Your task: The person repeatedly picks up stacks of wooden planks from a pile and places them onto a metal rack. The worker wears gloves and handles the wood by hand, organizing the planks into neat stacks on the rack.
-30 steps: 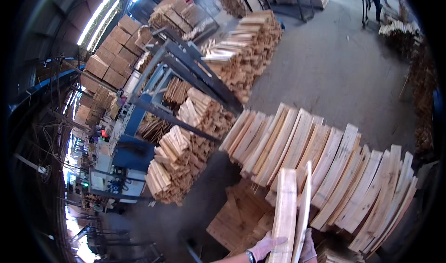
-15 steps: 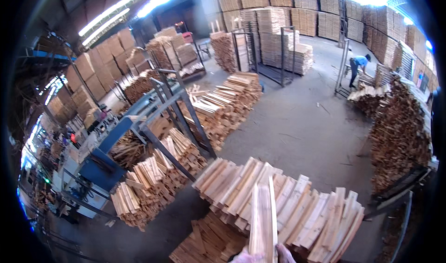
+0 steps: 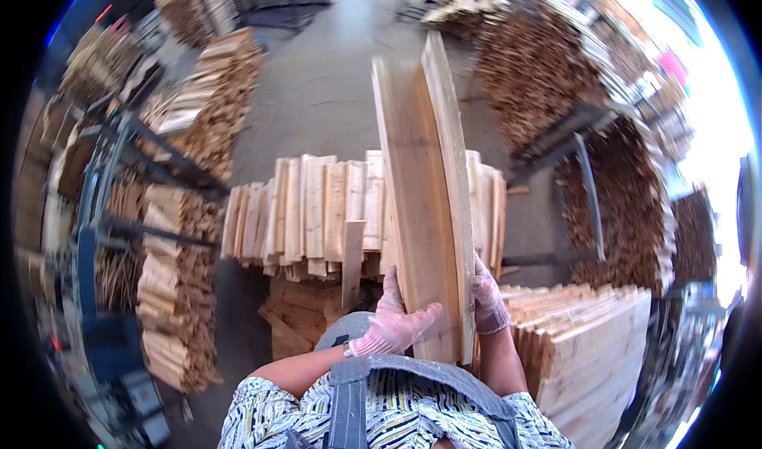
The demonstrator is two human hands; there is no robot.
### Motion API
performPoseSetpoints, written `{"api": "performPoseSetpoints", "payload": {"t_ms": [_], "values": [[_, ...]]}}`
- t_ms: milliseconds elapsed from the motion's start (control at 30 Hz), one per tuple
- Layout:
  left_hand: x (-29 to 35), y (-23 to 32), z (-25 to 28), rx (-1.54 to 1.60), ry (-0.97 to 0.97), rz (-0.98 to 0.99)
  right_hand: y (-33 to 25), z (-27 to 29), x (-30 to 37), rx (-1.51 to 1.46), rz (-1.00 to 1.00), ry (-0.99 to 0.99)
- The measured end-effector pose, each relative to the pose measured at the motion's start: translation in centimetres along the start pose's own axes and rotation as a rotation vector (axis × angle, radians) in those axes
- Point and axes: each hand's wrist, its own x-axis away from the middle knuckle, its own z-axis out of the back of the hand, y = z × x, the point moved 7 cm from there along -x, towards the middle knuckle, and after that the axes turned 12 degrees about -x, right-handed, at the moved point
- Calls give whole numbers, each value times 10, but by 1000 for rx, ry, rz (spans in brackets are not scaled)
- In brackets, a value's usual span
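Observation:
Two long planks stand upright in front of my body, their far ends pointing away. The left one, a wide plank (image 3: 421,211), turns its broad brown face to me. Against its right side leans a second plank (image 3: 449,131), turned more on edge. My left hand (image 3: 393,322), in a pinkish knit glove, grips the wide plank low on its left edge, thumb across the face. On the other side my gloved right hand (image 3: 488,298) is closed round the second plank's edge; some of its fingers are hidden. Beyond and under the planks lies a row of pale boards (image 3: 313,203).
At my right stands a stack of boards on edge (image 3: 595,346). Wood piles (image 3: 178,290) and a metal frame (image 3: 119,179) line the left. A tall heap of wood (image 3: 540,76) and a metal post (image 3: 589,195) are on the right. Concrete floor (image 3: 325,100) runs between.
My view has tilted down and swung right, so my arms and the stack at my right now show. The planks' far ends appear higher in view, and the two planks stand farther apart there.

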Motion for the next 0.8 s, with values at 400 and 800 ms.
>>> {"api": "performPoseSetpoints", "payload": {"t_ms": [400, 800], "values": [[-192, 131, -36, 129, -811, -182, -68, -10, 0, 532, 296, 396], [-66, 115, -322, 127, -1364, -74, -146, 1, 229, 777, 840, 1274]]}}
